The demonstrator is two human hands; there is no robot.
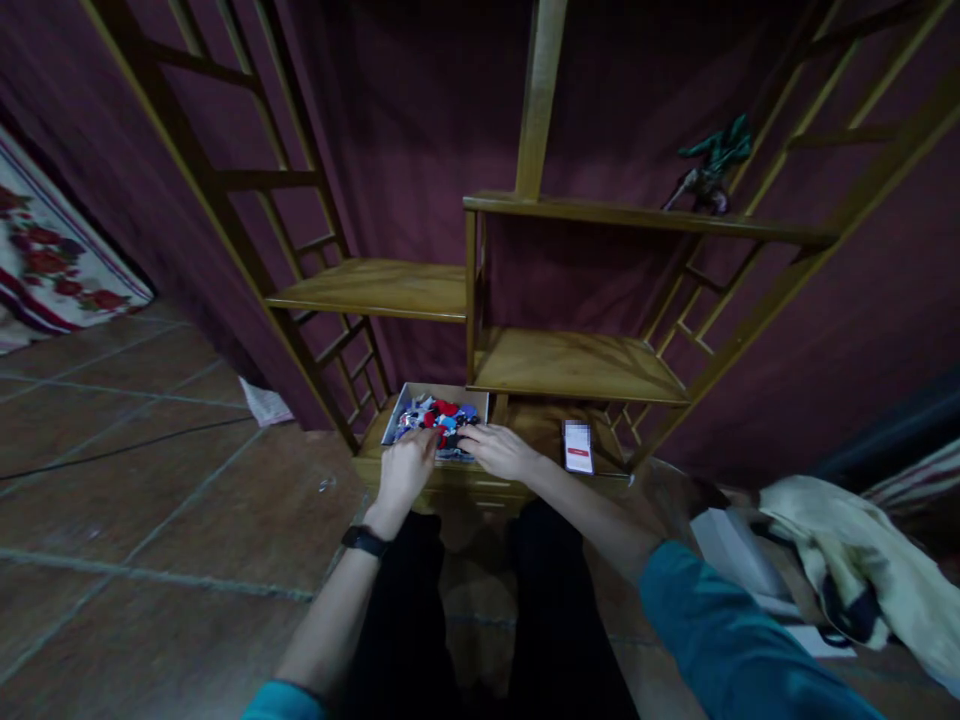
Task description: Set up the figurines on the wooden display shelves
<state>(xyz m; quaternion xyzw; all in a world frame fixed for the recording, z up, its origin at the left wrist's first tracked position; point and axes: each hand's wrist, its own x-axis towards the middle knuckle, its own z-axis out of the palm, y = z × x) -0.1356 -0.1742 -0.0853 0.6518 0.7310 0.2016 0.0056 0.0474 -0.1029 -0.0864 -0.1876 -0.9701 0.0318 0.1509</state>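
Note:
A shallow light-coloured box [483,403] on the lowest shelf is filled with a jumble of small soft-looking pieces [447,409] in red, blue, white, grey and black; their kind is too small to tell. My left hand [409,464] is over the front left part of the box, fingers bent together at the pile. From the right, my right hand [498,450] reaches across the box's front right corner, its fingertips curled at some dark pieces. Whatever lies between the fingers of either hand is too small to make out.
A phone [578,447] with a lit screen lies on the same shelf, right of the box. Wooden shelves [577,362] rise around it. A figurine [712,165] stands higher up. Pale cloth [855,550] and a white box [739,555] lie on the floor at right; a cable [150,437] runs at left.

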